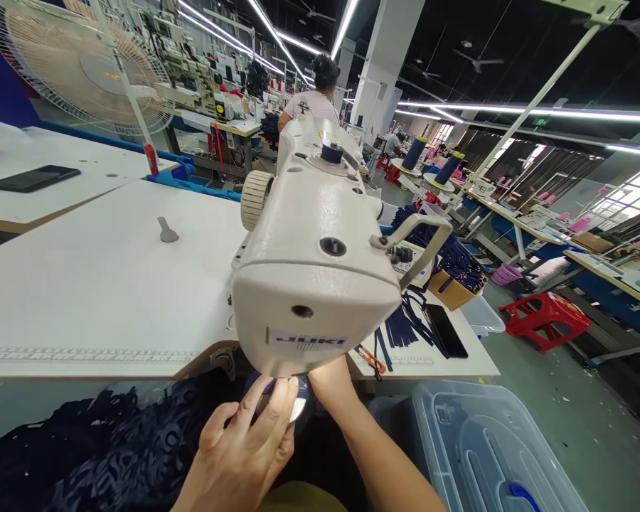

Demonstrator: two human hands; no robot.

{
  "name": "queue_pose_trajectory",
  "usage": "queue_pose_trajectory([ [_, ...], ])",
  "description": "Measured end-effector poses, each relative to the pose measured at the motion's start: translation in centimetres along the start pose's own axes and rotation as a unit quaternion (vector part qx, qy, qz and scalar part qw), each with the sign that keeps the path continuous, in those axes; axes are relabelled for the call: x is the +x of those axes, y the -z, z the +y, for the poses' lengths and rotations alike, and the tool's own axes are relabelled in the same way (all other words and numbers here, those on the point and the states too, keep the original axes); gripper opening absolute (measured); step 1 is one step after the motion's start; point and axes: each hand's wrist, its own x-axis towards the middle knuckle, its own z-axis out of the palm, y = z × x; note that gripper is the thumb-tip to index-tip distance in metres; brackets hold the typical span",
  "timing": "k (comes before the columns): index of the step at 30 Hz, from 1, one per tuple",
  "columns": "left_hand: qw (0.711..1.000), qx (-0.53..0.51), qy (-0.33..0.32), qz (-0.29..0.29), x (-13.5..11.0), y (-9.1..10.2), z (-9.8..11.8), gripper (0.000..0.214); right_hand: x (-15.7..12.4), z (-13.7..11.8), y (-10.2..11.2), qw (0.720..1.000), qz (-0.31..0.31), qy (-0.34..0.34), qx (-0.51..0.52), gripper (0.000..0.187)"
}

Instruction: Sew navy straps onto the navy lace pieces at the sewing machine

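A cream sewing machine [314, 249] fills the middle of the view, its head toward me. My left hand [245, 448] is below it with fingers pressed on a small dark blue and white fabric piece [296, 402]. My right hand [331, 384] reaches under the machine head; its fingers are hidden by the machine. Dark navy lace fabric [101, 455] lies heaped at the lower left, by my left hand.
White tables [85, 284] spread to the left, with a black phone [32, 178] and a fan [85, 64]. Navy strips [405, 323], red-handled snips [372, 359] and another phone [446, 331] lie to the right. A clear plastic bin [485, 448] and a red stool [544, 316] stand on the floor. A person [314, 99] works behind.
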Motion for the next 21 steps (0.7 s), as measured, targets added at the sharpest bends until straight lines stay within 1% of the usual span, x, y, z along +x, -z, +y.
queue_pose_trajectory([
  [4,1.000,0.011,0.012,0.013,0.1,0.2,0.1,0.029,-0.2,-0.3,0.2,1.000,-0.012,0.003,0.015,0.016],
  [8,0.999,0.014,0.027,0.036,0.2,0.4,0.3,0.028,-0.8,-0.5,0.1,0.999,0.015,-0.012,0.046,0.018],
  [11,0.998,0.011,0.049,0.039,0.2,0.4,0.4,0.028,-1.5,0.4,0.0,0.995,0.027,-0.025,0.088,0.021],
  [13,0.998,0.010,0.052,0.040,0.2,0.3,0.3,0.027,-2.1,1.8,0.0,0.993,0.058,-0.043,0.091,0.021],
  [16,0.998,0.018,0.020,0.054,0.2,0.1,0.1,0.028,-3.0,4.8,-0.3,0.990,0.099,-0.071,0.077,0.023],
  [18,0.998,0.019,0.007,0.055,0.3,0.0,0.0,0.028,-3.5,7.0,-0.7,0.989,0.094,-0.081,0.083,0.027],
  [21,0.999,0.019,0.012,0.038,0.2,0.0,0.1,0.028,-4.3,9.4,-1.8,0.988,0.056,-0.102,0.103,0.033],
])
